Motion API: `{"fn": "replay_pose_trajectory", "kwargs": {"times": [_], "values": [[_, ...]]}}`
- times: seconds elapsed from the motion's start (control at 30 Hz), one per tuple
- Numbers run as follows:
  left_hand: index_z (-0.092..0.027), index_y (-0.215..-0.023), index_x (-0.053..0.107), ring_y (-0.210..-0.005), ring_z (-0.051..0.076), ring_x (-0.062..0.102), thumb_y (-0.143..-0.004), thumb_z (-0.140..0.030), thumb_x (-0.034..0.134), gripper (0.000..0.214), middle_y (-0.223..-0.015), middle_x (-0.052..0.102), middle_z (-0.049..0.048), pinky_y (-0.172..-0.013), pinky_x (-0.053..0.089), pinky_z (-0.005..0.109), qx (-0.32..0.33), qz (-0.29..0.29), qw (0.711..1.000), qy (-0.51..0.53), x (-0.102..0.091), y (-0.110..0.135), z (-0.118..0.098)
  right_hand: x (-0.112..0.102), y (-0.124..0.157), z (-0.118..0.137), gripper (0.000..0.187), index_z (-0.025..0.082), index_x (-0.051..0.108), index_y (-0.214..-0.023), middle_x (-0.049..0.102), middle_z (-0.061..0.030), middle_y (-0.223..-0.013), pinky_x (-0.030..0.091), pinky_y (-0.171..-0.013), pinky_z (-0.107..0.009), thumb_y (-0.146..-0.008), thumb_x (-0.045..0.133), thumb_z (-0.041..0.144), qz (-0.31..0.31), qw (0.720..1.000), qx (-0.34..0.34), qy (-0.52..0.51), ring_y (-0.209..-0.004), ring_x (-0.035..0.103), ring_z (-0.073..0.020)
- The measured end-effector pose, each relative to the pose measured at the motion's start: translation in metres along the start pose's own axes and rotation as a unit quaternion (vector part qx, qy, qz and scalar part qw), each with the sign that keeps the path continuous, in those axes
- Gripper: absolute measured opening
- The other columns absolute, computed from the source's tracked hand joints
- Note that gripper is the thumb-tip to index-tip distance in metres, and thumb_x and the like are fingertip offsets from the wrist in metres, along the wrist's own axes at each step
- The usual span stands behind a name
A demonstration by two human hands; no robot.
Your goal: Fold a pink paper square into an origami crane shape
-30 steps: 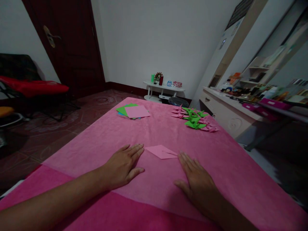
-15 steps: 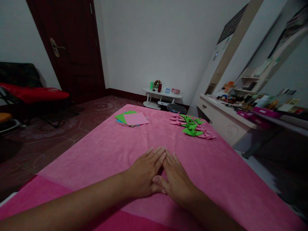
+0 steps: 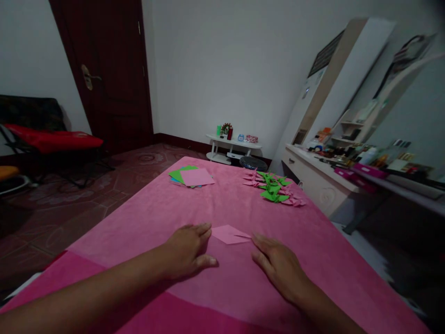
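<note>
A folded piece of pink origami paper (image 3: 227,234), shaped like a diamond with a slit toward its right point, lies flat on the pink cloth (image 3: 146,222). At its left corner rests my left hand (image 3: 187,248), palm down, thumb apart from the fingers. The fingertips of my right hand (image 3: 276,260) meet the paper's right point, and its fingers are stretched out with the thumb below them. Neither hand grips the paper. Farther back on the left is a stack of square paper sheets (image 3: 198,176), pink on top with green and blue beneath.
Several folded green and pink paper cranes (image 3: 274,192) sit at the far right of the cloth. A dressing table (image 3: 320,181) crowded with bottles stands to the right. Beyond the far edge is a low white stand (image 3: 232,140); a red chair (image 3: 62,139) is on the left.
My hands have moved apart from where they met in the middle, left hand leftward and right hand rightward. The folded pink paper between them now shows. The view has shifted slightly.
</note>
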State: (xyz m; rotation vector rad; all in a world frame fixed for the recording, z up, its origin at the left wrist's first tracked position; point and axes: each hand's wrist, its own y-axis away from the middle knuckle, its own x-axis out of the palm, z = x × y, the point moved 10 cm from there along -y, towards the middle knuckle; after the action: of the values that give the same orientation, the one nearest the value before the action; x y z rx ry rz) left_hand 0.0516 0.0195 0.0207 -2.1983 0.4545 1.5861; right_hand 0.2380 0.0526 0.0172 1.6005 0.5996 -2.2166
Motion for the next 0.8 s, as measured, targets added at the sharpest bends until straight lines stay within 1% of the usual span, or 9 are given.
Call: {"fn": "replay_pose_trajectory", "kwargs": {"times": [0.1,0.17,0.23,0.37,0.53,0.6,0.7,0.77,0.8], "values": [[-0.017,-0.078,0.071,-0.072,0.020,0.063,-0.087,-0.057,0.035,0.055,-0.078,0.069,0.0112,-0.066,0.040,0.027,-0.112,-0.024,0.991,0.067,-0.015,-0.024,0.033,-0.013,-0.026,-0.018,0.038,0.016,0.070,-0.073,0.069,-0.0089,-0.075,0.044,-0.069,-0.032,-0.088,0.043,0.038,-0.029,0.989,0.074,-0.124,-0.073,0.063,-0.0221],[-0.018,-0.076,0.070,-0.066,0.018,0.060,-0.081,-0.053,0.048,0.042,-0.074,0.068,0.0073,-0.057,0.034,0.025,-0.158,-0.045,0.981,0.104,-0.017,-0.043,0.048,-0.004,-0.049,-0.021,0.015,0.015,0.068,-0.071,0.067,-0.0050,-0.072,0.040,-0.062,-0.026,-0.075,0.060,0.028,-0.009,0.972,0.091,-0.218,-0.069,0.060,-0.0182],[-0.019,-0.083,0.070,-0.066,0.017,0.059,-0.068,-0.053,0.063,0.038,-0.077,0.068,0.0048,-0.054,0.032,0.023,-0.190,-0.051,0.967,0.164,-0.008,-0.059,0.059,0.010,-0.070,-0.020,0.011,0.016,0.069,-0.072,0.065,-0.0009,-0.065,0.036,-0.055,-0.022,-0.062,0.069,0.020,0.018,0.962,0.096,-0.256,-0.060,0.056,-0.0140],[-0.016,-0.067,0.067,-0.052,0.013,0.050,-0.046,-0.035,0.080,0.031,-0.056,0.060,-0.0008,-0.048,0.029,0.021,-0.174,-0.018,0.928,0.329,0.027,-0.077,0.066,0.035,-0.089,-0.022,0.017,0.015,0.067,-0.062,0.056,0.0047,-0.049,0.028,-0.046,-0.019,-0.047,0.068,0.007,0.067,0.930,0.111,-0.345,-0.047,0.045,-0.0081],[-0.012,-0.064,0.062,-0.053,0.011,0.053,-0.058,-0.040,0.075,0.031,-0.058,0.060,0.0012,-0.052,0.038,0.021,-0.142,-0.039,0.883,0.445,0.034,-0.084,0.072,0.035,-0.087,-0.028,0.007,0.013,0.063,-0.054,0.052,0.0046,-0.042,0.025,-0.042,-0.019,-0.049,0.067,0.012,0.077,0.864,0.128,-0.481,-0.040,0.039,-0.0065],[-0.012,-0.083,0.063,-0.063,0.013,0.059,-0.063,-0.046,0.073,0.041,-0.074,0.065,0.0052,-0.059,0.043,0.023,-0.151,-0.125,0.840,0.506,0.020,-0.084,0.080,0.028,-0.088,-0.036,0.013,0.014,0.061,-0.056,0.052,0.0048,-0.043,0.025,-0.041,-0.019,-0.049,0.070,0.017,0.035,0.834,0.146,-0.530,-0.040,0.040,-0.0062],[-0.016,-0.115,0.053,-0.083,0.017,0.064,-0.067,-0.046,0.074,0.061,-0.102,0.065,0.0121,-0.074,0.049,0.029,-0.188,-0.224,0.710,0.640,0.015,-0.076,0.090,0.025,-0.089,-0.044,0.023,0.017,0.057,-0.061,0.052,0.0064,-0.046,0.029,-0.041,-0.018,-0.051,0.074,0.028,-0.058,0.784,0.181,-0.591,-0.039,0.041,-0.0060],[-0.016,-0.118,0.052,-0.089,0.018,0.064,-0.066,-0.042,0.077,0.064,-0.108,0.064,0.0134,-0.080,0.049,0.031,-0.195,-0.193,0.652,0.707,0.026,-0.076,0.079,0.030,-0.087,-0.041,0.028,0.018,0.056,-0.066,0.054,0.0064,-0.050,0.037,-0.045,-0.019,-0.053,0.074,0.035,-0.113,0.748,0.197,-0.624,-0.042,0.045,-0.0067],[-0.014,-0.113,0.056,-0.087,0.018,0.065,-0.064,-0.040,0.079,0.060,-0.105,0.065,0.0132,-0.080,0.049,0.031,-0.182,-0.167,0.645,0.723,0.030,-0.078,0.069,0.034,-0.086,-0.036,0.030,0.018,0.056,-0.068,0.057,0.0052,-0.053,0.042,-0.050,-0.020,-0.053,0.075,0.038,-0.129,0.731,0.201,-0.639,-0.046,0.050,-0.0079]]}}
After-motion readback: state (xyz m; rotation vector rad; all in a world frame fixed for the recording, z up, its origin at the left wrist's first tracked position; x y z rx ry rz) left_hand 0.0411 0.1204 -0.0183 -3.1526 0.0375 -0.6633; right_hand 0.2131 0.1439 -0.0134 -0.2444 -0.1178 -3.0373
